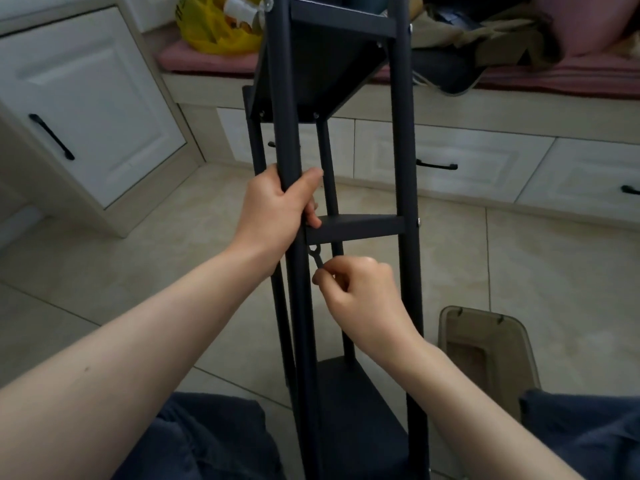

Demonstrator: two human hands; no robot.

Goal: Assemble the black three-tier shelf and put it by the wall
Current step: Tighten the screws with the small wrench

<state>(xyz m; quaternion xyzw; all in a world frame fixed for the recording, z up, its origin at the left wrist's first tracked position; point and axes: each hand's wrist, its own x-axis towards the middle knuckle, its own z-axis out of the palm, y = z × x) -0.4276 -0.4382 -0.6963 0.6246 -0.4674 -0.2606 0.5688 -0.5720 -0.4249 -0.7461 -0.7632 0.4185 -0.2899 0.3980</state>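
**Matt black metal over glossy tile**

The shelf [401, 133] is dark metal with a smooth, matt coating on its posts and tiers. A screw head [418, 222] on its right post is bright and shiny. The wrench [316, 258] is thin, dull dark metal. The floor [536, 265] is smooth beige tile with a soft gloss. The cabinet door [86, 98] looks like white painted wood, and its handle [52, 136] is matt black. The bag [204, 32] is crinkled, glossy yellow plastic. The cushion [207, 60] is pink cloth and the trousers [214, 441] are dark blue cloth. The container [485, 344] is translucent brownish plastic.
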